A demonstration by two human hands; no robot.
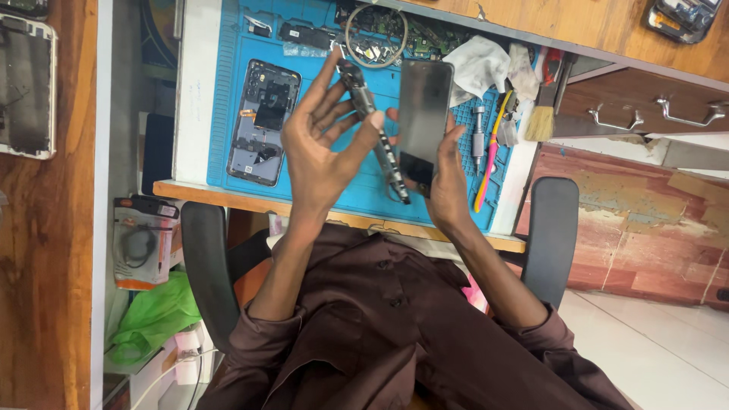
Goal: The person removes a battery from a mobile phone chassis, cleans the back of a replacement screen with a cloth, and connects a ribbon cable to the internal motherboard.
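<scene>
My left hand point(323, 148) is raised over the blue work mat point(228, 91), palm toward me and fingers spread. Its thumb and index finger pinch a narrow dark phone part point(380, 144), seen edge-on and running diagonally. My right hand point(444, 186) grips a dark phone screen panel point(425, 106) from its lower end and holds it upright, right next to the narrow part. The two pieces nearly touch near their lower ends.
An opened phone body point(262, 121) lies on the mat's left. A ring point(376, 34), white cloth point(478, 64), brush point(543, 114), small screwdriver point(478, 137) and pink-yellow tool point(490, 163) lie around it. Drawers point(661, 110) are right, chair armrests point(201, 258) beside me.
</scene>
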